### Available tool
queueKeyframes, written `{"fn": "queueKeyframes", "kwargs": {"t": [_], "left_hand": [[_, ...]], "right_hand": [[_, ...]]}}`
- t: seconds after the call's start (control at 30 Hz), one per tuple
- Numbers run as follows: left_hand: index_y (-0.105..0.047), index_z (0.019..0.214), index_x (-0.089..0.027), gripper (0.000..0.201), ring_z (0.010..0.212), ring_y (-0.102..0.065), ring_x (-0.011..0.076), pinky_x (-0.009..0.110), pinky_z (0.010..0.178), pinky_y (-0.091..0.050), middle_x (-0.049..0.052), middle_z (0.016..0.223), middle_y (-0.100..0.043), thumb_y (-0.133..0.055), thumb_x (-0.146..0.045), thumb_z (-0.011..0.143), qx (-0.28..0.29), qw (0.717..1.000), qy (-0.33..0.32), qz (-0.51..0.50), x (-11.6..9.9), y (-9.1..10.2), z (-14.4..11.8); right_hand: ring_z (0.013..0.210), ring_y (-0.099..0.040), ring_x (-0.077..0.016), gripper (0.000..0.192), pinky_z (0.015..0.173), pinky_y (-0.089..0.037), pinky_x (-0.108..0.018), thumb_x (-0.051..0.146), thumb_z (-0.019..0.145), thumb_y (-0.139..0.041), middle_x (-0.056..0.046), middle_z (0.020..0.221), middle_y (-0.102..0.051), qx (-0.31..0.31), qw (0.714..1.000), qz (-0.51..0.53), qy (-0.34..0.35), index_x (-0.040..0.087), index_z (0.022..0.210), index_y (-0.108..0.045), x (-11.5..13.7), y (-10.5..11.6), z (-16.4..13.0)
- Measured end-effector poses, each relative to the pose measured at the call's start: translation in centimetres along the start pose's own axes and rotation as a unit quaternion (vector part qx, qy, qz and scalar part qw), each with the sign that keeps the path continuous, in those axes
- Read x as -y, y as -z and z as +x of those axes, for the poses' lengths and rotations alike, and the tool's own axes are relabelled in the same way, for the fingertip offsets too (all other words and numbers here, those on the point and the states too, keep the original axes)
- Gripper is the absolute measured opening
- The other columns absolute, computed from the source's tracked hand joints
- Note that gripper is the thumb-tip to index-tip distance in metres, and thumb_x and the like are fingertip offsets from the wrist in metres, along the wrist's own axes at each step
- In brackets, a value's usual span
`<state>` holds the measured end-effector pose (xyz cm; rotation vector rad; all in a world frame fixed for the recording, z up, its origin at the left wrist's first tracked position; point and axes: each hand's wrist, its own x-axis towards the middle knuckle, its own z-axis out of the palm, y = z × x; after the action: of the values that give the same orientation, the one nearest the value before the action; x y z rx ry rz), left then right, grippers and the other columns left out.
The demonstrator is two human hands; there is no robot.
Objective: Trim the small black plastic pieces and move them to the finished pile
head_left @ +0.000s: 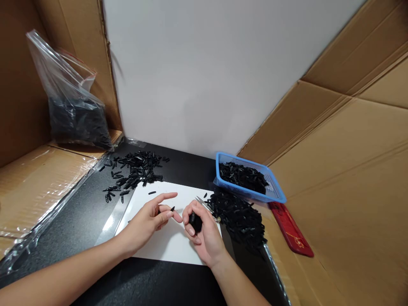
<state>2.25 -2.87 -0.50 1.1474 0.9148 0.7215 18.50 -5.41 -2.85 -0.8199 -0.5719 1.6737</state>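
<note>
Clear glossy plastic bag (72, 95), matt cardboard (350, 161), blue plastic basket (272, 187), smooth white sheet (185, 250), glossy speckled tabletop (121, 278), shiny metal tool (205, 205), faintly shiny black pieces (237, 219)

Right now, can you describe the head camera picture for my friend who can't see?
A person's left hand holds a slim black piece, their right hand a black clump, over a white rectangular sheet. Loose black pieces lie back left; a black heap sits right, beside a blue plastic basket.

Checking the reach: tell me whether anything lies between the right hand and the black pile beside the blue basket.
Yes: a metal tool, partly hidden by the right hand, lies between it and the black pile, near the right edge of the white sheet.
</note>
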Motion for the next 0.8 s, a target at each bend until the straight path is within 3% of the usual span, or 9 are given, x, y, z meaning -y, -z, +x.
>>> {"fn": "queueKeyframes", "kwargs": {"t": [0.1,0.23,0.33,0.6,0.73,0.8], "left_hand": [[-0.043,0.135,-0.017,0.057,0.055,-0.036,0.0113,0.027,0.055,-0.029,0.002,0.076,-0.070,-0.060,-0.037,0.084,0.003,0.999,-0.026,0.047,0.0,0.0,-0.1],[-0.044,0.133,-0.019,0.052,0.070,-0.058,0.0164,0.030,0.072,-0.040,0.001,0.075,-0.072,-0.059,-0.033,0.085,0.006,0.993,-0.057,0.104,0.5,0.1,-0.2],[-0.045,0.132,-0.022,0.052,0.076,-0.065,0.0196,0.033,0.079,-0.042,-0.002,0.070,-0.070,-0.062,-0.029,0.083,0.009,0.990,-0.068,0.123,1.0,0.1,-0.1],[-0.048,0.129,-0.022,0.044,0.075,-0.061,0.0184,0.032,0.078,-0.041,-0.002,0.072,-0.069,-0.057,-0.029,0.087,0.010,0.985,-0.097,0.140,0.6,0.1,-0.2],[-0.048,0.129,-0.022,0.040,0.067,-0.054,0.0154,0.030,0.070,-0.039,0.000,0.076,-0.067,-0.050,-0.032,0.091,0.023,0.988,-0.095,0.121,0.6,0.1,-0.2],[-0.046,0.129,-0.022,0.039,0.071,-0.056,0.0164,0.031,0.074,-0.039,-0.001,0.076,-0.066,-0.050,-0.030,0.091,0.020,0.986,-0.101,0.132,0.7,0.1,-0.2]], "right_hand": [[0.037,-0.034,-0.0024,0.030,0.030,-0.011,-0.013,0.038,0.079,-0.067,0.002,0.061,-0.059,0.007,1.000,-0.017,-0.010,0.017,0.063,-0.053,-0.1,-0.1,-0.1],[0.036,-0.031,-0.0005,0.027,0.033,-0.013,-0.013,0.037,0.072,-0.077,0.004,0.056,-0.057,-0.004,0.996,-0.087,-0.006,0.015,0.075,-0.062,-0.7,-0.2,0.0],[0.038,-0.034,-0.0012,0.026,0.036,-0.018,-0.014,0.035,0.069,-0.080,0.003,0.054,-0.058,-0.004,0.993,-0.118,0.021,0.014,0.076,-0.066,-1.2,-0.3,0.1],[0.037,-0.031,-0.0017,0.027,0.035,-0.011,-0.016,0.037,0.068,-0.079,0.003,0.053,-0.056,-0.009,0.995,-0.095,-0.019,0.014,0.078,-0.068,-0.8,-0.3,0.0],[0.037,-0.030,-0.0015,0.026,0.035,-0.011,-0.015,0.036,0.067,-0.080,0.003,0.057,-0.058,-0.010,0.996,-0.082,-0.017,0.015,0.077,-0.066,-0.5,-0.3,0.0],[0.037,-0.030,-0.0015,0.026,0.035,-0.011,-0.015,0.035,0.067,-0.080,0.003,0.056,-0.058,-0.012,0.996,-0.083,-0.010,0.016,0.077,-0.067,-0.5,-0.3,0.0]]}}
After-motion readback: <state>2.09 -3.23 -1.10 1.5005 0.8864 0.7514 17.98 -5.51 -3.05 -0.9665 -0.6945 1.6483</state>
